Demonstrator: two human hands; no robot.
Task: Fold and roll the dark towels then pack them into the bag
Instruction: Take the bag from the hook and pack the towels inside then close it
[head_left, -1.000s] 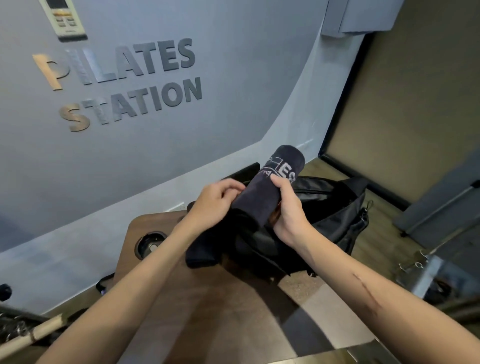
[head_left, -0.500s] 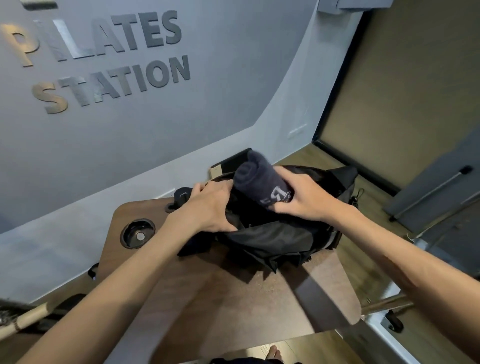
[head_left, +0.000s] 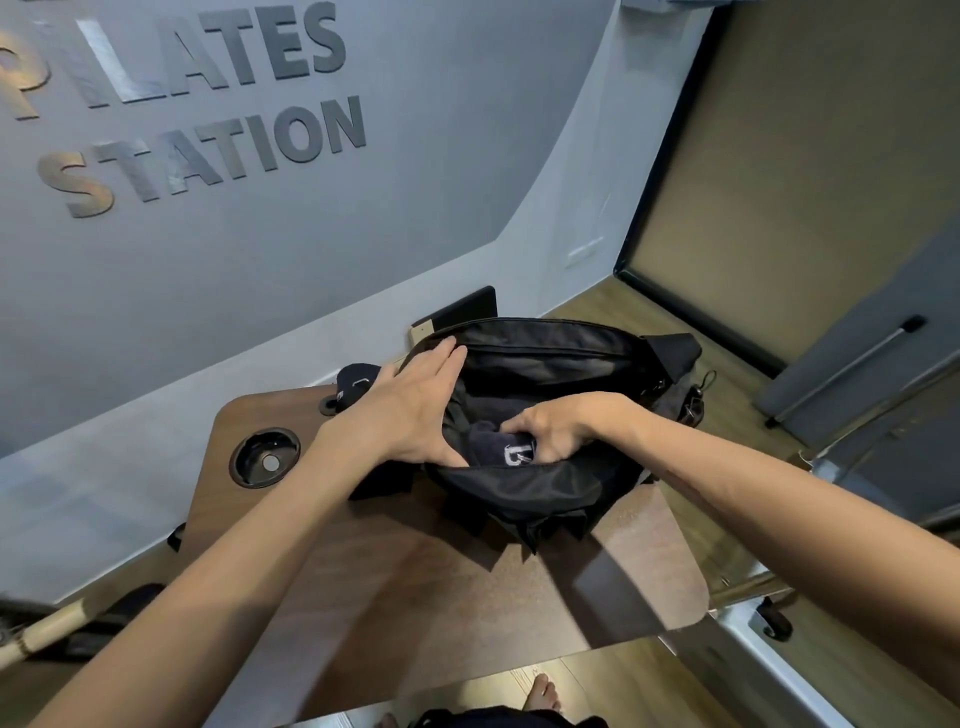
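Observation:
A black bag (head_left: 524, 491) lies open on the far part of the wooden table (head_left: 415, 587). Inside it sits a rolled dark towel (head_left: 501, 451) with white lettering. My right hand (head_left: 558, 428) reaches into the bag and grips that roll. With straight fingers, my left hand (head_left: 410, 400) presses against the bag's left rim and holds the opening wide. Another dark towel (head_left: 356, 382) with white print lies behind my left hand, at the table's far edge.
A round black recess (head_left: 265, 457) is set into the table at the left. A grey wall with raised letters rises behind. A dark flat board (head_left: 462, 312) leans on the wall behind the bag. Wooden floor and a castor (head_left: 776, 621) lie to the right.
The rolled towel went from above the bag down into it, carried by my right hand. My left hand moved from the roll to the bag's left rim and spread it.

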